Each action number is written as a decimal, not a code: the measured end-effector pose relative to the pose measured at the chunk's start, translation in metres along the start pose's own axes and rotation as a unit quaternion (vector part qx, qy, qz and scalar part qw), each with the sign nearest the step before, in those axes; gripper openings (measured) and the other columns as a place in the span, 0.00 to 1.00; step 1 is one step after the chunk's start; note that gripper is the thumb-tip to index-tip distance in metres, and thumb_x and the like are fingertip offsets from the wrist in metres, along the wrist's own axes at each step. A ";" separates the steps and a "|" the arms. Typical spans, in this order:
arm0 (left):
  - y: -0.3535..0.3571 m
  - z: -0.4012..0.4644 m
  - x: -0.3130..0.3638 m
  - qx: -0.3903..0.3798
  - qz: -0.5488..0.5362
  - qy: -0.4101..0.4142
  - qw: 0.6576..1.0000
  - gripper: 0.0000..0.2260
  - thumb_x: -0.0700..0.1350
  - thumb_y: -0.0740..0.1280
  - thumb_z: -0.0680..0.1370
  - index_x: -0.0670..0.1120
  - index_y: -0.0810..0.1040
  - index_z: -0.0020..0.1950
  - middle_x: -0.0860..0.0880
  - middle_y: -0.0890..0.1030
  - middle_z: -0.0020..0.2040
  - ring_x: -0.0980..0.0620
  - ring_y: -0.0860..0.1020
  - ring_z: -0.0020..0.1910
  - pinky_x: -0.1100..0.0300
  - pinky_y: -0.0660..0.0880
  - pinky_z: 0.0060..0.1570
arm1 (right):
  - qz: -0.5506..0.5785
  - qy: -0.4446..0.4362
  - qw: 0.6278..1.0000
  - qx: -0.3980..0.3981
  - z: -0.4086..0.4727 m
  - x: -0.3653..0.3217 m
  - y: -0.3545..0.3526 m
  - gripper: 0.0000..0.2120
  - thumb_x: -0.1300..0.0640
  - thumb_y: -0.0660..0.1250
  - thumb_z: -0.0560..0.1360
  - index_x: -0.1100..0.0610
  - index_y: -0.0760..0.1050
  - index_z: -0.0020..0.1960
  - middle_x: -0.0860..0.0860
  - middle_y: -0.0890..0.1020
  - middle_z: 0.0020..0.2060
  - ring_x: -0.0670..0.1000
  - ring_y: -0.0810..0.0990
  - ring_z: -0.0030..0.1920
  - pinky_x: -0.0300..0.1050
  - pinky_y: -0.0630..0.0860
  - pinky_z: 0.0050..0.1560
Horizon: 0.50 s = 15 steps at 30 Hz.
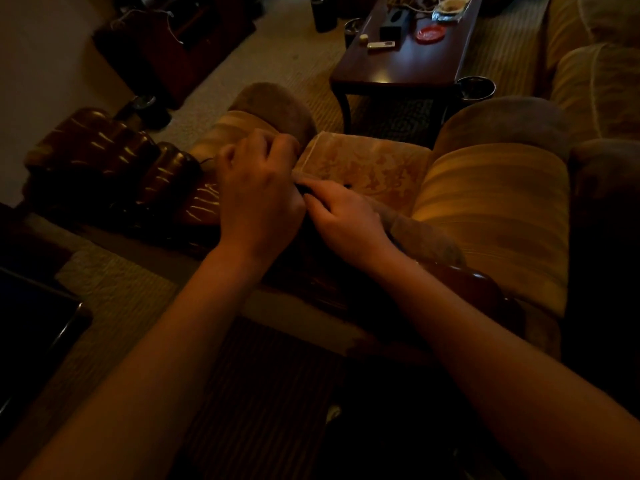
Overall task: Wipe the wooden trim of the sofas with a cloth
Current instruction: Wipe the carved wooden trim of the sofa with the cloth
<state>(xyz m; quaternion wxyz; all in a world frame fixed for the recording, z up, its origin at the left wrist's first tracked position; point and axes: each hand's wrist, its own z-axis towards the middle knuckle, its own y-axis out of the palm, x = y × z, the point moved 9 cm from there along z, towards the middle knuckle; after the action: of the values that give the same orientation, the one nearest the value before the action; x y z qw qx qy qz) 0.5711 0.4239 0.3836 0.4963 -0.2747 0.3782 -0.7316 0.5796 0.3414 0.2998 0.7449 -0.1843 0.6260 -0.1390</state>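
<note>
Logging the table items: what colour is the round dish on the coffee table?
Red; the round dish shows best in the head view.

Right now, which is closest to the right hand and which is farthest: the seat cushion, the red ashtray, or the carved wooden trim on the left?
From the right hand, in the head view:
1. Seat cushion, just beyond the fingers.
2. Carved wooden trim, off to the left, past the left hand.
3. Red ashtray, far ahead on the coffee table.
</note>
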 end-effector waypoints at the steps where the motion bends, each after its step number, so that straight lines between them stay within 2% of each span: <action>1: 0.005 0.003 -0.003 -0.002 0.013 0.008 1.000 0.15 0.40 0.57 0.69 0.41 0.77 0.51 0.39 0.77 0.48 0.39 0.75 0.45 0.52 0.62 0.49 | -0.044 0.018 0.998 -0.039 0.013 0.001 0.007 0.15 0.52 0.54 0.80 0.51 0.75 0.61 0.51 0.77 0.61 0.52 0.74 0.61 0.51 0.70 0.60; 2: 0.010 0.005 -0.005 -0.009 0.017 0.012 1.000 0.15 0.40 0.57 0.69 0.41 0.77 0.51 0.39 0.78 0.47 0.38 0.76 0.44 0.51 0.62 0.50 | -0.055 0.048 0.994 -0.081 0.025 0.008 0.012 0.15 0.52 0.53 0.80 0.53 0.76 0.57 0.54 0.78 0.59 0.55 0.75 0.59 0.52 0.71 0.58; 4: 0.019 0.005 -0.007 -0.020 0.003 0.010 1.000 0.16 0.39 0.55 0.69 0.40 0.76 0.52 0.39 0.78 0.48 0.38 0.76 0.45 0.50 0.66 0.51 | 0.017 0.140 0.982 -0.123 0.036 0.036 0.010 0.16 0.52 0.53 0.81 0.59 0.75 0.59 0.58 0.77 0.58 0.56 0.76 0.55 0.48 0.73 0.55; 6: 0.020 0.005 -0.010 -0.030 -0.023 -0.006 0.999 0.17 0.40 0.53 0.70 0.40 0.75 0.52 0.40 0.77 0.49 0.39 0.75 0.47 0.49 0.67 0.52 | 0.133 0.230 0.956 -0.126 0.025 0.062 0.003 0.15 0.51 0.53 0.81 0.56 0.74 0.59 0.57 0.77 0.58 0.51 0.76 0.50 0.41 0.73 0.50; 8: 0.018 0.007 -0.013 -0.038 -0.055 -0.023 0.997 0.18 0.42 0.51 0.70 0.41 0.75 0.52 0.42 0.77 0.49 0.42 0.74 0.48 0.49 0.66 0.54 | 0.140 0.254 0.951 -0.110 0.008 0.073 -0.005 0.13 0.52 0.52 0.81 0.55 0.73 0.55 0.54 0.77 0.55 0.47 0.76 0.44 0.40 0.71 0.46; 9: 0.018 0.008 -0.016 -0.040 -0.081 -0.034 0.995 0.17 0.42 0.51 0.70 0.41 0.75 0.52 0.44 0.76 0.47 0.43 0.74 0.48 0.49 0.66 0.54 | 0.123 0.252 0.954 -0.109 0.002 0.076 -0.006 0.14 0.53 0.51 0.82 0.56 0.74 0.54 0.55 0.77 0.54 0.48 0.76 0.44 0.41 0.71 0.45; 12: 0.017 0.010 -0.021 -0.031 -0.170 -0.067 0.983 0.14 0.39 0.55 0.69 0.41 0.75 0.49 0.50 0.74 0.42 0.46 0.75 0.45 0.47 0.69 0.51 | 0.025 0.188 0.980 -0.066 -0.012 0.063 -0.013 0.17 0.59 0.50 0.81 0.68 0.73 0.57 0.64 0.76 0.56 0.62 0.74 0.55 0.53 0.70 0.57; 13: 0.016 0.010 -0.022 -0.030 -0.178 -0.069 0.981 0.13 0.38 0.55 0.69 0.42 0.75 0.49 0.51 0.74 0.42 0.47 0.75 0.44 0.48 0.69 0.50 | 0.038 0.157 0.986 -0.039 -0.013 0.052 -0.015 0.17 0.60 0.50 0.81 0.69 0.73 0.57 0.65 0.76 0.54 0.62 0.74 0.55 0.55 0.70 0.58; 15: 0.015 0.010 -0.022 -0.029 -0.178 -0.071 0.981 0.13 0.38 0.56 0.69 0.41 0.75 0.49 0.52 0.73 0.42 0.47 0.75 0.44 0.50 0.68 0.49 | 0.073 0.098 0.992 -0.013 -0.006 0.023 -0.015 0.17 0.58 0.51 0.81 0.66 0.75 0.53 0.60 0.79 0.50 0.57 0.76 0.50 0.52 0.71 0.53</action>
<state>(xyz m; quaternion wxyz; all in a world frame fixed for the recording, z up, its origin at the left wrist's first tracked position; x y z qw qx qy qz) 0.5950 0.4386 0.3760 0.3752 -0.4030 0.3082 -0.7757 0.5777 0.3176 0.2855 0.6855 -0.1328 0.7098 -0.0934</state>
